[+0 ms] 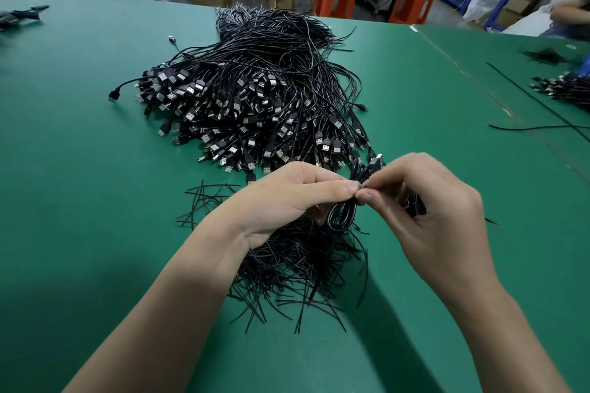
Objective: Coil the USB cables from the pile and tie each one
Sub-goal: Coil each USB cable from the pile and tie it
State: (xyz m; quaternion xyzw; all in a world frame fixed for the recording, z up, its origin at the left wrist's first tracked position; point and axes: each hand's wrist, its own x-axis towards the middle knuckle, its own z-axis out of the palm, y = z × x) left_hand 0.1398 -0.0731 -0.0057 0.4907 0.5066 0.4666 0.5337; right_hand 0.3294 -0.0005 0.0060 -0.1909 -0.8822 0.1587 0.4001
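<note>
- Furthest left on the green counter, loose black twist ties lay fanned out just beside your left wrist. They looked thin and wiry, so I judged they would bend and keep their shape; one is best pinched near its end.
- Your left hand was closed, thumb and forefinger pinched together at the top of the coiled USB cable, the other fingers curled in behind it.
- Behind your hands, the pile of USB cables sat well up the counter, plugs fanned toward you, tails trailing away. These cables looked light, limp and smooth, likely to spring out of a coil if you let go, so take the bundle across its middle and not by a plug.
- The coil hung between both hands, its loop drooping below your fingertips and one USB plug sticking up above them.
- Your right hand was closed too, pinching at the same spot, fingertips touching the left's. I could not make out the tie itself there.
- Under your forearms, a thicker heap of ties lay spread on the counter.
</note>
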